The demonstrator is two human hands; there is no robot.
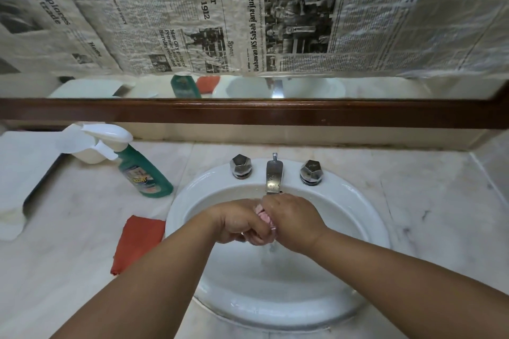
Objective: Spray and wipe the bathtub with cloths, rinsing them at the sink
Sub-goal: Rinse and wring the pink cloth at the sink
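Note:
Over the white oval sink (358, 201), my left hand (242, 224) and my right hand (294, 221) press together around a bunched pink cloth (263, 215); only a small strip of it shows between them. Both hands grip it just below the steel tap spout (274, 176), and water trickles down from the cloth into the bowl. A folded red cloth (137, 242) lies flat on the counter left of the sink. A green spray bottle (140, 168) with a white trigger head lies tilted on the counter at the back left.
Two chrome tap knobs (241, 166) (311, 172) flank the spout. A white tray (16, 173) and a white tub (82, 146) sit at the far left. A wooden-framed mirror (248, 113) covered with newspaper rises behind the marble counter (427, 215).

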